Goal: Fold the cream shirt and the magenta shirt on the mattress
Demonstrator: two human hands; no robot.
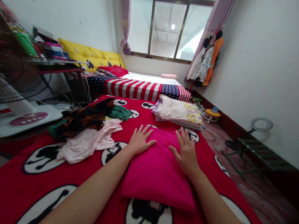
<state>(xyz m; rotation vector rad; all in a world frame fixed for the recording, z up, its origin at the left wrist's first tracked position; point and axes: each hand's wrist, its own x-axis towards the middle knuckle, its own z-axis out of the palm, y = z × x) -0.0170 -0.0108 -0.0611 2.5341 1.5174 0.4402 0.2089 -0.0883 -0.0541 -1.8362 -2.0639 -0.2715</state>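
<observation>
A magenta folded garment (pixel 158 174) lies flat on the red patterned blanket (pixel 88 177) in front of me. Resting on its far left edge is my left hand (pixel 140 140), fingers spread. My right hand (pixel 186 151) lies on its far right side, also with fingers apart and pointing away from me. Beyond it, to the right, is a stack of folded clothes (pixel 178 112) with a cream, yellow-printed piece on top. Left of my hands sits a loose heap: a pale pink garment (pixel 86 143), a dark brown-and-black garment (pixel 86 119) and a green cloth (pixel 120 112).
A white fan (pixel 30 116) stands close on the left, beside a cluttered desk (pixel 65 70). Behind is a bed (pixel 133 88) with a striped cover. On the right are a dark green folding stool (pixel 263 152), a ring light (pixel 261 124) and a small yellow stool (pixel 212 113).
</observation>
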